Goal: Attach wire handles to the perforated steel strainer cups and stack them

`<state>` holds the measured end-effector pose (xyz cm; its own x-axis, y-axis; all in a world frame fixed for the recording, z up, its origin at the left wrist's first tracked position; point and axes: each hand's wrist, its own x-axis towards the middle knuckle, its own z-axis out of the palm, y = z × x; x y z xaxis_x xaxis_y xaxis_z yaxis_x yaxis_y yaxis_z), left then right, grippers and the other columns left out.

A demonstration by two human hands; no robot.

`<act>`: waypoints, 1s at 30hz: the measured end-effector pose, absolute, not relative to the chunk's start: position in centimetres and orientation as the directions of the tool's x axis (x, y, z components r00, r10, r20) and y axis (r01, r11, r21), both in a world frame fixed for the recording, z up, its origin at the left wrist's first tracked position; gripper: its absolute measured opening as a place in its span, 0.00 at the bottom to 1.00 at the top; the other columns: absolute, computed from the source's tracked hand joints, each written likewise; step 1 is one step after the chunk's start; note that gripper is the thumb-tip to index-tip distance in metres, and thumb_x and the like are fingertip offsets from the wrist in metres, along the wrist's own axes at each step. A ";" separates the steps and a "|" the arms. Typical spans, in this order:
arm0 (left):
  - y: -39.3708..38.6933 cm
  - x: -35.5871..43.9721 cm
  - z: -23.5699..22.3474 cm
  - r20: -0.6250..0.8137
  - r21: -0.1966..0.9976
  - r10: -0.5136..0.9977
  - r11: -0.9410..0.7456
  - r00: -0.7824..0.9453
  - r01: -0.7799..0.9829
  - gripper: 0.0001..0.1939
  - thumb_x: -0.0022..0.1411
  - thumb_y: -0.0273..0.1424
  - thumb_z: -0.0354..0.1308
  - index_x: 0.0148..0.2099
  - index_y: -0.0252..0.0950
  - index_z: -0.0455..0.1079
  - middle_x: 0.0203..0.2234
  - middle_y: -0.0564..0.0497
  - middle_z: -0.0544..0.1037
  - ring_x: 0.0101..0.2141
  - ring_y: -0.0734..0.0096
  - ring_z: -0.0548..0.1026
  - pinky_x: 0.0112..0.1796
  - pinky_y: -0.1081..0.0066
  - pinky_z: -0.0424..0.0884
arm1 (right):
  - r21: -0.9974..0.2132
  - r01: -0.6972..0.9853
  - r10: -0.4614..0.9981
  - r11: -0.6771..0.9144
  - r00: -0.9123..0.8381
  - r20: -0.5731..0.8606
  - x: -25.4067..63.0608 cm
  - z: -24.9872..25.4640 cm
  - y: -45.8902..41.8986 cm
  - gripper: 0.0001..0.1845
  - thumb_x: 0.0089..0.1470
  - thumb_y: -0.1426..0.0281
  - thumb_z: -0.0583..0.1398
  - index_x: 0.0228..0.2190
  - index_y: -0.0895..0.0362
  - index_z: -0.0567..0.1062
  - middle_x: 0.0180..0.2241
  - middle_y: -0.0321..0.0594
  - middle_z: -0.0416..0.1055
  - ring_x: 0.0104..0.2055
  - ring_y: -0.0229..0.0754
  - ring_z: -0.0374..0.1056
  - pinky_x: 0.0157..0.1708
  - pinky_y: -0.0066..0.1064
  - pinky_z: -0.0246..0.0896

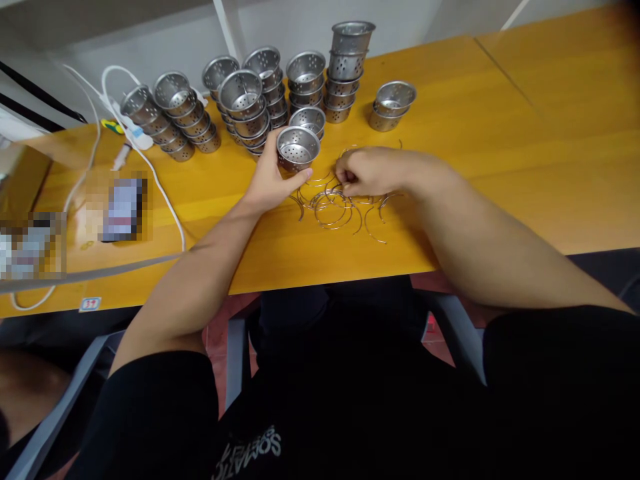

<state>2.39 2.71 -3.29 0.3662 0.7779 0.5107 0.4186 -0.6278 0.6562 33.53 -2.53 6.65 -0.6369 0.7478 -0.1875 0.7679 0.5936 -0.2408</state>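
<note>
My left hand [273,177] grips a perforated metal strainer cup [299,148], its thumb along the near side and its fingers round the left. The cup's mouth tilts toward me, showing the holes in its bottom. Just to the right, my right hand [367,171] is closed, fingertips pinched low over a loose pile of thin curved wire handles [333,210]. Whether a wire is between those fingertips is hidden by the hand. Right behind the held cup stands another strainer cup [307,120].
Several stacks of strainer cups [245,103] line the back of the yellow table [500,147]. A shorter stack [393,105] stands at the right. On the left lie a white cable [163,187], a blurred-out phone-like object [124,208] and a number label [90,305]. Part of another person [30,393] shows at lower left.
</note>
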 end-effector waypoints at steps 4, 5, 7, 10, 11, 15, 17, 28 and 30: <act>2.7 2.2 -3.0 0.545 0.623 0.751 -0.660 0.373 0.419 0.55 0.77 0.70 0.78 0.88 0.47 0.63 0.77 0.34 0.79 0.80 0.31 0.79 0.86 0.39 0.73 | -0.256 0.747 0.737 0.614 -0.658 -0.155 33.4 6.9 -2.9 0.07 0.66 0.71 0.68 0.38 0.48 0.76 0.45 0.47 0.83 0.47 0.59 0.79 0.50 0.49 0.74; 2.8 2.2 -3.0 0.549 0.612 0.746 -0.666 0.378 0.426 0.56 0.77 0.70 0.79 0.88 0.48 0.62 0.78 0.34 0.79 0.81 0.30 0.79 0.87 0.39 0.72 | -0.268 0.738 0.731 0.619 -0.666 -0.148 33.4 7.1 -3.0 0.07 0.66 0.71 0.67 0.38 0.48 0.75 0.45 0.48 0.83 0.46 0.59 0.79 0.51 0.49 0.74; 3.2 2.0 -3.2 0.550 0.588 0.737 -0.676 0.393 0.445 0.58 0.77 0.70 0.80 0.89 0.48 0.61 0.78 0.34 0.79 0.82 0.30 0.78 0.88 0.39 0.70 | -0.307 0.734 0.738 0.606 -0.662 -0.128 33.5 7.4 -3.2 0.07 0.68 0.71 0.67 0.39 0.48 0.74 0.45 0.48 0.83 0.45 0.58 0.78 0.51 0.50 0.74; 3.8 1.8 -3.9 0.558 0.573 0.722 -0.692 0.409 0.439 0.58 0.78 0.68 0.80 0.90 0.46 0.60 0.78 0.34 0.78 0.82 0.29 0.78 0.88 0.39 0.70 | -0.412 0.739 0.792 0.533 -0.607 -0.064 33.8 7.9 -3.4 0.07 0.68 0.72 0.68 0.44 0.49 0.77 0.46 0.47 0.86 0.44 0.58 0.80 0.52 0.50 0.76; 4.0 1.8 -4.1 0.560 0.574 0.719 -0.695 0.411 0.434 0.58 0.78 0.67 0.80 0.91 0.45 0.60 0.78 0.34 0.78 0.82 0.29 0.78 0.88 0.39 0.70 | -0.449 0.733 0.808 0.511 -0.587 -0.038 33.9 8.1 -3.5 0.08 0.69 0.73 0.68 0.46 0.49 0.78 0.47 0.48 0.87 0.45 0.58 0.81 0.54 0.50 0.77; 4.0 1.5 -4.3 0.555 0.574 0.724 -0.689 0.409 0.442 0.60 0.77 0.68 0.81 0.92 0.47 0.57 0.80 0.34 0.75 0.83 0.30 0.77 0.88 0.39 0.71 | -0.487 0.718 0.841 0.498 -0.537 0.069 34.3 8.4 -3.4 0.12 0.73 0.74 0.66 0.54 0.53 0.84 0.53 0.54 0.89 0.48 0.57 0.80 0.60 0.50 0.78; 3.8 1.4 -4.0 0.549 0.585 0.730 -0.684 0.407 0.436 0.61 0.76 0.68 0.82 0.91 0.49 0.57 0.81 0.34 0.75 0.83 0.30 0.77 0.88 0.39 0.71 | -0.467 0.731 0.852 0.498 -0.513 0.105 34.5 8.4 -3.3 0.12 0.75 0.72 0.65 0.56 0.56 0.85 0.58 0.59 0.88 0.49 0.56 0.78 0.62 0.50 0.77; 3.0 1.9 -3.5 0.577 0.609 0.717 -0.697 0.391 0.379 0.50 0.83 0.67 0.75 0.88 0.50 0.60 0.77 0.39 0.78 0.78 0.37 0.80 0.82 0.42 0.79 | -0.765 0.511 0.892 0.392 -0.414 0.182 33.3 6.5 -2.8 0.29 0.72 0.35 0.72 0.48 0.46 0.78 0.45 0.50 0.85 0.39 0.55 0.76 0.48 0.54 0.80; 2.6 2.1 -3.1 0.568 0.614 0.723 -0.690 0.393 0.383 0.52 0.80 0.65 0.81 0.88 0.52 0.63 0.76 0.40 0.79 0.78 0.35 0.81 0.82 0.39 0.79 | -0.744 0.541 0.899 0.392 -0.396 0.186 33.1 6.5 -2.9 0.29 0.73 0.36 0.72 0.52 0.47 0.81 0.47 0.50 0.85 0.41 0.55 0.74 0.50 0.54 0.79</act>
